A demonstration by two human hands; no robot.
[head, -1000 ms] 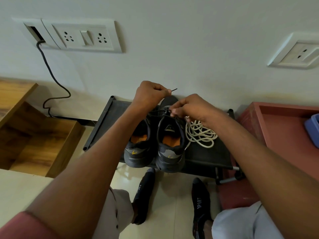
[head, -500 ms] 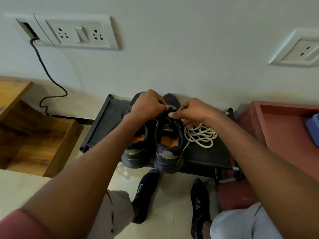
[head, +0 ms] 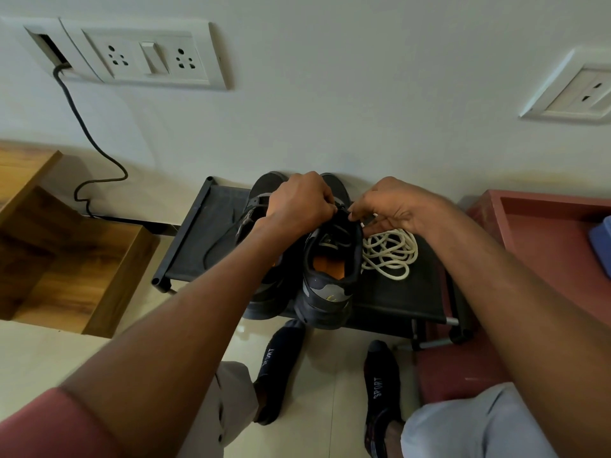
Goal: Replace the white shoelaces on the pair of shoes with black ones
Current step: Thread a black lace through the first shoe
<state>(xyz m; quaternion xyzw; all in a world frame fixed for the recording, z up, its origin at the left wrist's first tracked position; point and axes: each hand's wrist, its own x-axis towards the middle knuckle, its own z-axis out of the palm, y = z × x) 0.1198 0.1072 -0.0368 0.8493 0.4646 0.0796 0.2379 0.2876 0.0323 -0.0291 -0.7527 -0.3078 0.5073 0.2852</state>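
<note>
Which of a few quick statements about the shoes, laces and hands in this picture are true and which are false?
1. The white laces lie piled on the black rack, right of the shoes. True.
2. Both hands work at the top of the right shoe. True.
3. The left hand rests on the floor. False: it is at the shoe's lacing, fingers curled.
4. The shoes have blue insoles. False: the right shoe's is orange.
5. The right hand grips the white laces. False: they lie loose beneath it.
</note>
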